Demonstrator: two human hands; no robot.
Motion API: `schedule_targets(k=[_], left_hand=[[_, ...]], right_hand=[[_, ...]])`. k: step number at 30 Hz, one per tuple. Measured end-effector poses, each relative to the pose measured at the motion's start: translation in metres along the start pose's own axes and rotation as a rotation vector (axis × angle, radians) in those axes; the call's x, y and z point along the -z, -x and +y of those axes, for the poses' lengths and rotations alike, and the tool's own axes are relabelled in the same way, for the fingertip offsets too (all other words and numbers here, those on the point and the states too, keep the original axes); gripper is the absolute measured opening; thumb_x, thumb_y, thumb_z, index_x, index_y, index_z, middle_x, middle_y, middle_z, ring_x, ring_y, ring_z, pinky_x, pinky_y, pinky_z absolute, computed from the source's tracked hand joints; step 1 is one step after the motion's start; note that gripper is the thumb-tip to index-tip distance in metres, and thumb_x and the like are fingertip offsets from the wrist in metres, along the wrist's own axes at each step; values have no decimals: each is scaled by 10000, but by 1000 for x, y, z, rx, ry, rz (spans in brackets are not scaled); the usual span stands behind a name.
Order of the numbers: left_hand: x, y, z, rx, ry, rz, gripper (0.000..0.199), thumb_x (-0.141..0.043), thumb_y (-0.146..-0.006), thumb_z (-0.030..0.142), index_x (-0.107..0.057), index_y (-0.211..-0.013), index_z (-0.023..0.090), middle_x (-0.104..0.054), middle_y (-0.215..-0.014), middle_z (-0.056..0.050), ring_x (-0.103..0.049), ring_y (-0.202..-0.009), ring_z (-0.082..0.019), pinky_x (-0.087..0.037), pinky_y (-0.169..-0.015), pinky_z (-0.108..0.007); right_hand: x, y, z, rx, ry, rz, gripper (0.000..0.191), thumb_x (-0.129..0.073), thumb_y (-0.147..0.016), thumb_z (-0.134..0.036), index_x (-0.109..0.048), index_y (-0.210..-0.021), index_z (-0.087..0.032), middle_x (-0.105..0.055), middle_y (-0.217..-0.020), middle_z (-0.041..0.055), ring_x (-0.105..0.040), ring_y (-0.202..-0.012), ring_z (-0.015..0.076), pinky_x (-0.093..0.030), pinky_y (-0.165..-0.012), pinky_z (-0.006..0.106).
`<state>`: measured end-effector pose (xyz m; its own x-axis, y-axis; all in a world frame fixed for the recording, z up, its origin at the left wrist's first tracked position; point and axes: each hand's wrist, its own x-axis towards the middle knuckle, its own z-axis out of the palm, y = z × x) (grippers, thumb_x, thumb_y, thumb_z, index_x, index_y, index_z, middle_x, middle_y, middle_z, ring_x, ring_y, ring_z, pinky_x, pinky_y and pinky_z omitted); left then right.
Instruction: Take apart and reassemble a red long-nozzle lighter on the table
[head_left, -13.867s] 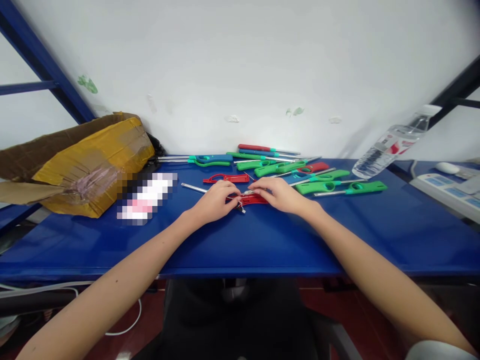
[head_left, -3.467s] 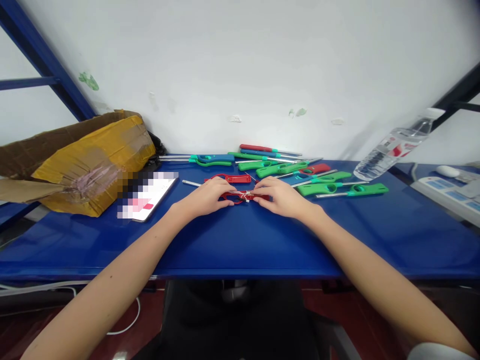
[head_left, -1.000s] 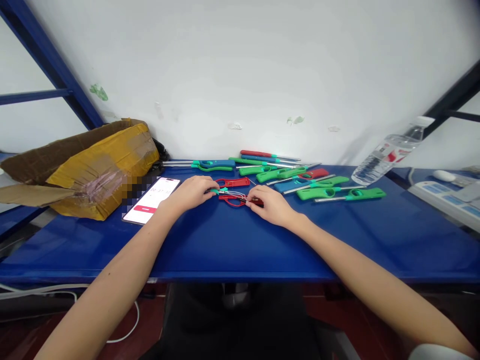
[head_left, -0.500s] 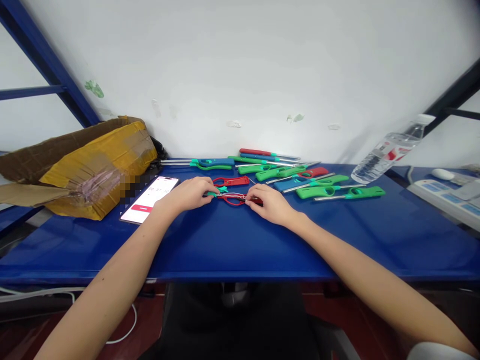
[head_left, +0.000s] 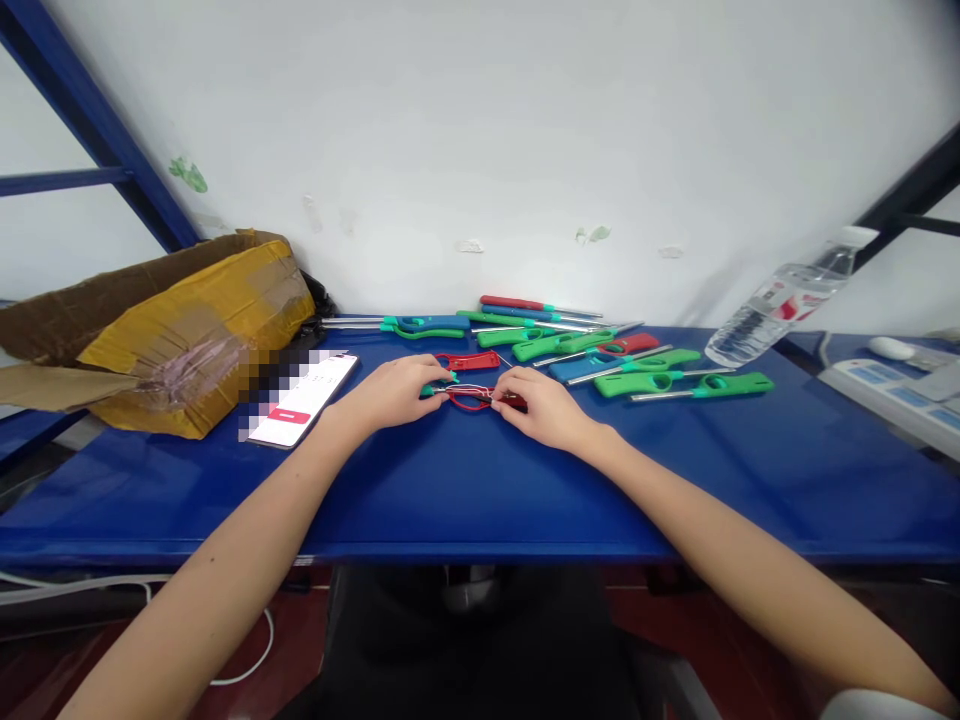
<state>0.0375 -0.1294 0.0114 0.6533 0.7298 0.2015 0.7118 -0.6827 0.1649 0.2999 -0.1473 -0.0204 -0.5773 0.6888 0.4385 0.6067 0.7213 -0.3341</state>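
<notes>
A red lighter shell half [head_left: 469, 404] lies on the blue table between my hands, with thin wires running across it. My left hand [head_left: 403, 393] is closed at its left end, with the fingers around a small green piece [head_left: 436, 388]. My right hand [head_left: 536, 405] pinches the right end of the shell, where the wires reach the fingertips; the exact part between them is hidden. Just behind lies the other red shell half [head_left: 474, 361], touched by neither hand. A thin metal piece sits close to my right fingers.
Several long-necked lighters [head_left: 570, 345] in green, blue and red lie along the wall, more [head_left: 424, 325] behind my left hand. A phone [head_left: 300, 405] and a taped carton [head_left: 202, 335] stand left. A water bottle [head_left: 784, 300] and a white device [head_left: 892, 395] are right.
My left hand has moved slightly right, and its fingers now cover more of the green piece. My right hand keeps its pinch in nearly the same place.
</notes>
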Motion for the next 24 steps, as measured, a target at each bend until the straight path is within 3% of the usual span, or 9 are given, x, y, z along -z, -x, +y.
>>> schedule_targets(k=[2, 7, 14, 24], left_hand=[[-4, -2, 6, -21, -5, 72, 301, -490, -927, 303, -691, -1127, 204, -663, -1121, -87, -625, -999, -237, -493, -865, -342], [-14, -5, 9, -123, -11, 93, 240, -509, -926, 261, -719, -1035, 224, -672, -1095, -67, -615, -1001, -228, -486, -869, -344], [-24, -14, 12, 68, 54, 130, 222, -523, -906, 264, -734, -970, 234, -724, -948, -34, -652, -861, -203, -472, -699, -279], [-27, -20, 18, 262, 203, 156, 171, -578, -779, 210, -745, -813, 203, -732, -786, -20, -659, -740, -192, -467, -676, -273]], right_hand=[[1, 0, -1, -1, 1, -2, 72, -581, -900, -205, -651, -915, -202, -663, -998, 73, -630, -920, 208, -523, -836, 355], [2, 0, -2, -7, 3, -12, 75, -574, -901, -203, -647, -918, -201, -661, -1005, 76, -627, -927, 213, -524, -837, 359], [0, 0, 0, 10, -14, 2, 79, -571, -903, -207, -650, -906, -202, -658, -981, 71, -623, -908, 207, -517, -829, 356], [1, 0, 0, 4, -6, -2, 67, -586, -891, -195, -653, -902, -197, -660, -975, 67, -625, -910, 202, -507, -825, 337]])
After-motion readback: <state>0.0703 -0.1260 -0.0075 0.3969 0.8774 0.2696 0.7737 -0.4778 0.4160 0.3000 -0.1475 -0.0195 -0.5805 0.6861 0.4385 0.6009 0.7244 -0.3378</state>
